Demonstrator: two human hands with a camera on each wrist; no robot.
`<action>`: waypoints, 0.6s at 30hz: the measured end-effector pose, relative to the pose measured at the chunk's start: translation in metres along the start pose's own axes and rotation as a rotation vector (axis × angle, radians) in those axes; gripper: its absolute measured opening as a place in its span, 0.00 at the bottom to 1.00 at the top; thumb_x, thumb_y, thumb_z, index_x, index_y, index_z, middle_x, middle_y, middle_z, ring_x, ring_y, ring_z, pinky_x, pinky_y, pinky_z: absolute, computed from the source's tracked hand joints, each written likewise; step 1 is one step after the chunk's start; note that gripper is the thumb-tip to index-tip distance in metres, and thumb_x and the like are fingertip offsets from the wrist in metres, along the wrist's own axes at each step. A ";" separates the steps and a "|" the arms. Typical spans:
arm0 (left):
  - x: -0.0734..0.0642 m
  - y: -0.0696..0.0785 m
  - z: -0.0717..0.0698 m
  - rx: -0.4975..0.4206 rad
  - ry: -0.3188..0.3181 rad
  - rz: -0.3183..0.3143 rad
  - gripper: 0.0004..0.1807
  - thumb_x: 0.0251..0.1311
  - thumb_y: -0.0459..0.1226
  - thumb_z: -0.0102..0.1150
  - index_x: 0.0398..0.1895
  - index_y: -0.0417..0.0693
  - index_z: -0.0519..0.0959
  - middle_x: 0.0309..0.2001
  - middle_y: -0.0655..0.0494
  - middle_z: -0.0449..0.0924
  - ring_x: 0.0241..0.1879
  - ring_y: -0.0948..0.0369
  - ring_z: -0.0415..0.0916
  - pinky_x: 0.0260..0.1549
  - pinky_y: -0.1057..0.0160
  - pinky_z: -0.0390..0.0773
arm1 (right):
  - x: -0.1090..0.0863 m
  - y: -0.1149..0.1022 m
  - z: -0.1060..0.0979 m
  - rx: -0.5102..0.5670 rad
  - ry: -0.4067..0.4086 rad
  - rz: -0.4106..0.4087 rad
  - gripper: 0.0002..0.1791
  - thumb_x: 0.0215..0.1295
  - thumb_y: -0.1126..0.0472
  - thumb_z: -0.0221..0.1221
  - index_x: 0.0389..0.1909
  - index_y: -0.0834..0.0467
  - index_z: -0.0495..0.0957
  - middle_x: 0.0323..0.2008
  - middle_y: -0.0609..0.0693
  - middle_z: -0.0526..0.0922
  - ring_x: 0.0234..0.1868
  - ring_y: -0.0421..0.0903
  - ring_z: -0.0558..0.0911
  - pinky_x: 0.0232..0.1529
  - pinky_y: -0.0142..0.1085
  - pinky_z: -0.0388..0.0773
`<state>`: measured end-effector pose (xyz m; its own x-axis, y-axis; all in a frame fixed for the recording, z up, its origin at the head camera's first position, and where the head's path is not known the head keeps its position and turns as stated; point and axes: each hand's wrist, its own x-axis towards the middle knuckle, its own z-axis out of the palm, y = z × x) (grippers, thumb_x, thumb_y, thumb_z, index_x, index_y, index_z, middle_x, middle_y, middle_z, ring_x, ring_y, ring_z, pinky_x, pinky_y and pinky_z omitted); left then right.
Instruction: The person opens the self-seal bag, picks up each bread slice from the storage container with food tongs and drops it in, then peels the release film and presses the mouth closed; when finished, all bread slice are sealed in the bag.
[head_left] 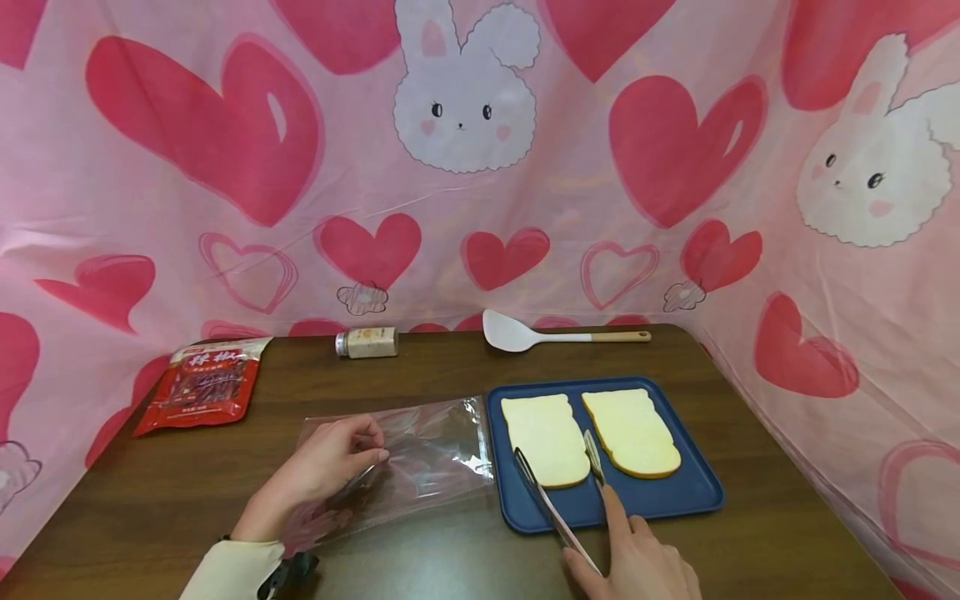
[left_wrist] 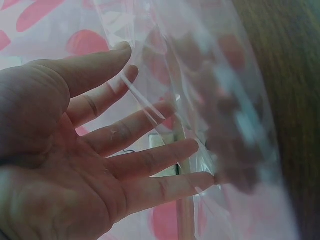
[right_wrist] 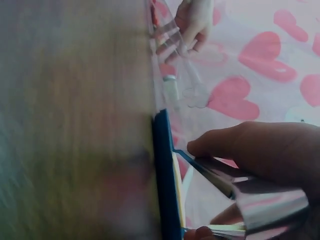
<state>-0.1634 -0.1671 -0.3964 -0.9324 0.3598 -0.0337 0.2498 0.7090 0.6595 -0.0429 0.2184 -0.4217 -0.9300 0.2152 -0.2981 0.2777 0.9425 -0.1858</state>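
Note:
My left hand (head_left: 341, 454) is at the near left end of a clear plastic bag (head_left: 435, 450) lying on the table. In the left wrist view its fingers (left_wrist: 145, 162) are spread and fairly straight, touching the loose film, with the thumb a little apart from the index finger. My right hand (head_left: 637, 558) grips metal tongs (head_left: 551, 512), thumb on one arm and fingers on the other. The spread tong tips straddle the lower part of the left bread slice (head_left: 543, 433). A second bread slice (head_left: 633, 429) lies beside it on a blue tray (head_left: 701, 479).
A red packet (head_left: 202, 387) lies at the back left of the wooden table (head_left: 420, 558). Along the back edge are a seasoning jar (head_left: 367, 342) on its side and a white spatula (head_left: 513, 333) with a wooden handle. A pink heart-patterned cloth (head_left: 570, 192) hangs behind.

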 end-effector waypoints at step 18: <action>-0.001 -0.001 0.000 0.015 0.012 0.034 0.08 0.65 0.39 0.72 0.37 0.55 0.79 0.37 0.61 0.87 0.36 0.64 0.79 0.37 0.63 0.80 | 0.005 0.005 -0.014 -0.024 -0.001 -0.018 0.60 0.53 0.19 0.64 0.79 0.51 0.64 0.53 0.65 0.83 0.35 0.56 0.85 0.37 0.62 0.83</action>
<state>-0.1626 -0.1676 -0.3972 -0.9264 0.3766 -0.0027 0.2851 0.7059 0.6484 -0.0499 0.2279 -0.4111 -0.9346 0.1978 -0.2957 0.2548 0.9522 -0.1685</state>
